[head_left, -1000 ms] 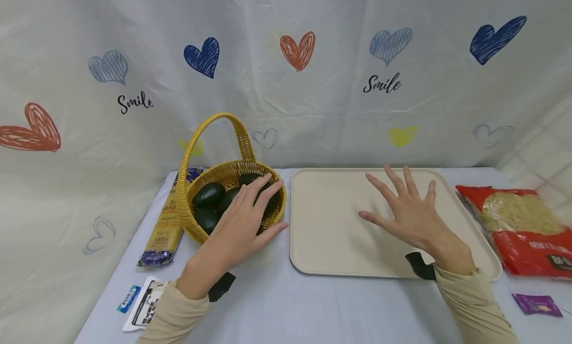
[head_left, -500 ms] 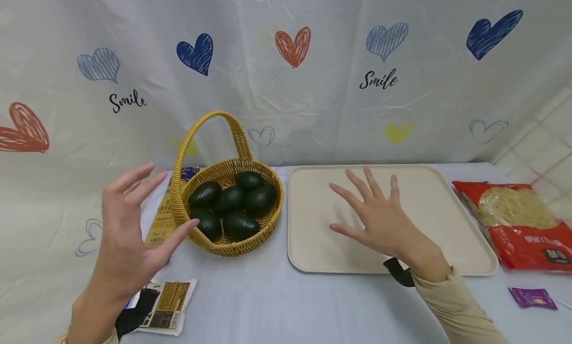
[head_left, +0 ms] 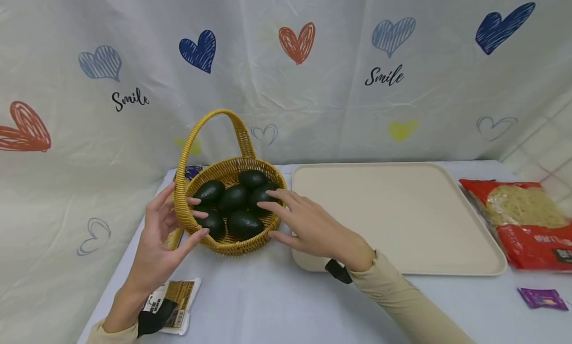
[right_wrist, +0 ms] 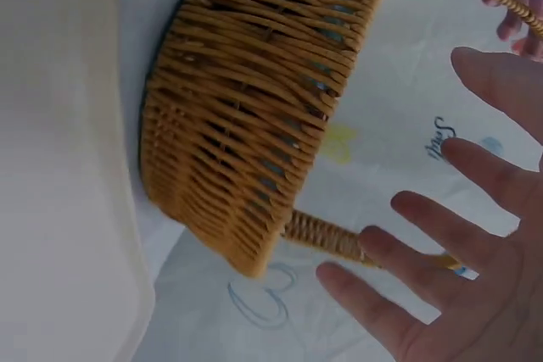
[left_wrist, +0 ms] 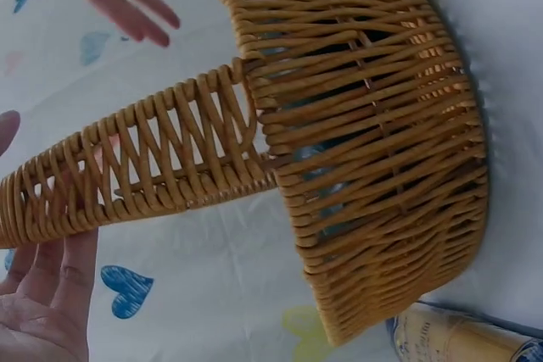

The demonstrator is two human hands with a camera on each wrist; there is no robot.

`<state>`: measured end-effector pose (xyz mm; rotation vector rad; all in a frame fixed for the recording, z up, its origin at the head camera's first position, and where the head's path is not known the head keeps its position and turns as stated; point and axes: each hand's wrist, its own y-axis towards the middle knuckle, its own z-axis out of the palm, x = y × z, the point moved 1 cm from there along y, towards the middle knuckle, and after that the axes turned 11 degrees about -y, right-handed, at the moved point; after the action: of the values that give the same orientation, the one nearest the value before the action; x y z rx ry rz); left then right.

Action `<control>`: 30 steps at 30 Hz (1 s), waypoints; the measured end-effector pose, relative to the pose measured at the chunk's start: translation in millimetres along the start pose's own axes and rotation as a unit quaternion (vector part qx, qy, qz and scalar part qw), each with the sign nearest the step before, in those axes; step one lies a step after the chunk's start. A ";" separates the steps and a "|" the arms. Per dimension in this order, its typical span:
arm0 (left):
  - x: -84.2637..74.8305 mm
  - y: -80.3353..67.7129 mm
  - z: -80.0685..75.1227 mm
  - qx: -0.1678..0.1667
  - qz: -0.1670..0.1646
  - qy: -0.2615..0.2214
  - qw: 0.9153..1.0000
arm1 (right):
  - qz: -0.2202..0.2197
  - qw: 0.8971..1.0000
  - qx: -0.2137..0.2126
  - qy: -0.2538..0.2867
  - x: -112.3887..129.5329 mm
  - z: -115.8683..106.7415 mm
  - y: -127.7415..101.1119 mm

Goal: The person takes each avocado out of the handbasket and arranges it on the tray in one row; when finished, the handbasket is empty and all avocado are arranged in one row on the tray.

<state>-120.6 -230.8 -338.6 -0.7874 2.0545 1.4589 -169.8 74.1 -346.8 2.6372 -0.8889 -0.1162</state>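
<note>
A yellow wicker basket (head_left: 232, 242) with a tall handle (head_left: 210, 116) holds several dark green avocados (head_left: 243, 224). My left hand (head_left: 178, 221) lies open against the basket's left side, fingertips at the rim. My right hand (head_left: 282, 217) is open at the basket's right side, and its fingers reach over the rim toward an avocado. In the left wrist view the basket wall (left_wrist: 373, 150) and handle (left_wrist: 136, 167) fill the frame, with my left fingers (left_wrist: 47, 294) straight behind the handle. The right wrist view shows my spread right fingers (right_wrist: 458, 269) beside the basket (right_wrist: 254, 108).
A beige tray (head_left: 402, 215) lies just right of the basket. A red noodle packet (head_left: 523, 225) and a purple sachet (head_left: 542, 298) are at the far right. A spaghetti pack (head_left: 191, 172) lies behind the basket and a small packet (head_left: 174, 302) sits by my left wrist.
My right hand left the tray and moved left to the basket's right rim. My left hand came down from the raised left position to the basket's left side.
</note>
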 end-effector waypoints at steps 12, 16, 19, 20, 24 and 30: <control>13.7 -6.0 -9.3 0.040 0.008 0.012 0.999 | -0.029 0.987 0.103 0.116 4.9 15.9 51.2; 15.8 -6.7 -8.5 0.043 0.010 0.036 0.998 | -0.019 0.978 0.136 0.159 3.1 22.4 64.3; 17.4 -6.5 -6.5 0.042 0.014 0.055 0.997 | -0.009 0.970 0.161 0.183 0.3 29.2 72.5; 17.7 -6.3 -5.9 0.042 0.015 0.060 0.997 | -0.006 0.969 0.168 0.184 -0.1 31.4 74.9; 17.0 -5.7 -3.8 0.048 0.015 0.073 0.996 | 0.009 0.968 0.200 0.154 1.5 39.4 80.7; 17.5 -8.1 -5.1 0.057 0.024 0.078 0.995 | 0.011 0.969 0.223 0.108 7.3 48.2 85.8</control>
<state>-127.8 -240.7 -354.4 -0.8341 2.2668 1.3279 -222.0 -8.4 -361.1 2.9667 -0.9586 0.4193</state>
